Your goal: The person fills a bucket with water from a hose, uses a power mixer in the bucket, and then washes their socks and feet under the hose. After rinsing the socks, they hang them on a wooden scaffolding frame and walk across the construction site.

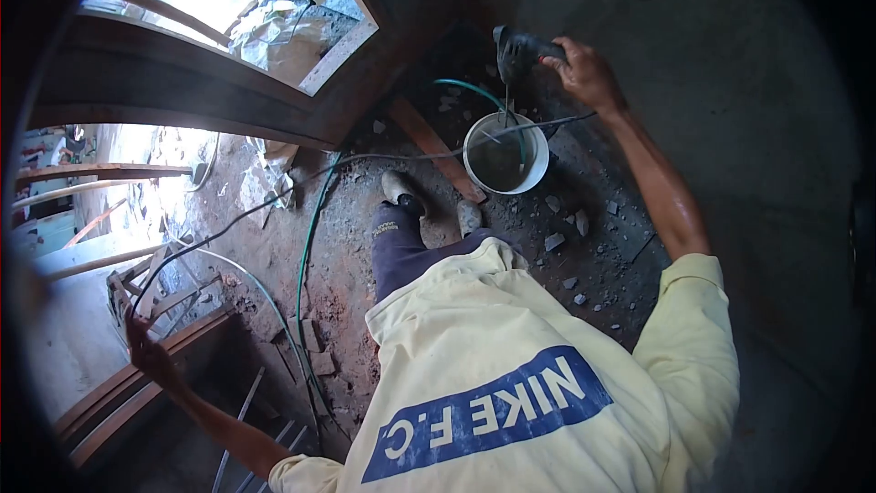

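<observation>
My right hand point(589, 73) is wrapped round the handle of a dark power drill point(518, 57) at upper middle. A thin shaft points down from the drill into a white bucket point(538, 167) that holds greyish liquid. Far to the lower left, my left hand point(151, 354) grips a black power cord point(246, 212). The cord arcs across the floor area, passes over the bucket and reaches close to my right wrist. A green hose point(470, 85) curves over the bucket's rim, its end inside.
A wooden plank point(429, 139) lies beside the bucket, near my shoes point(400, 190). Broken stone bits point(554, 241) litter the dirt floor. Another green hose point(312, 228) runs along the ground. Left are a wooden frame point(182, 73) and stacked boards point(146, 374); a grey wall point(730, 82) stands right.
</observation>
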Demonstrator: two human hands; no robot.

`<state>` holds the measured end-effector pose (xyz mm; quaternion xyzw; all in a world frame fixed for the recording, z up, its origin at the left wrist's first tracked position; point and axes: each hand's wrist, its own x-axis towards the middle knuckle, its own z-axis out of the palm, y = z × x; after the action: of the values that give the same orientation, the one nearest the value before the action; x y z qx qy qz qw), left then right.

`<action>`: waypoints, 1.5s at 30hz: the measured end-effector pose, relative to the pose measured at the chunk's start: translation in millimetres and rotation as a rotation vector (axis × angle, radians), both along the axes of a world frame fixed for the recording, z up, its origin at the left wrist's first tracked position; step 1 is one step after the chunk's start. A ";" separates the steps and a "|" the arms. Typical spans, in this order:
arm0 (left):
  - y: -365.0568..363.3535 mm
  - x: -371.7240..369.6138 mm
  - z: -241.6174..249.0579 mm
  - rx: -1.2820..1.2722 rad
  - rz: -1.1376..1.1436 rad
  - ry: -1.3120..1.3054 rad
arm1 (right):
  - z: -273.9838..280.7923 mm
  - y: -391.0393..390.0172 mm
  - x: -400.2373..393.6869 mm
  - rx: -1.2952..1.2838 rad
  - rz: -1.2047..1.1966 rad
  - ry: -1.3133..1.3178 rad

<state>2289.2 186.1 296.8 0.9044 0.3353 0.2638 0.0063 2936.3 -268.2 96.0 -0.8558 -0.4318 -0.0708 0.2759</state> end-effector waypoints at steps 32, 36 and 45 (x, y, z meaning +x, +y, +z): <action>85.9 146.9 57.3 -0.025 0.159 0.194 | -349.3 231.2 -211.0 0.284 -1.279 1.147; 81.8 144.1 56.7 -0.019 0.154 0.201 | -384.2 230.4 -213.9 0.286 -1.309 1.149; 54.2 103.4 55.4 0.027 0.089 0.272 | -354.0 105.2 -146.6 -0.080 -0.861 1.191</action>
<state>2392.6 240.2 352.3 0.9161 0.3690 0.1434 -0.0631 2789.7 -163.1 -258.0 -0.8525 0.1631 0.3198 0.3800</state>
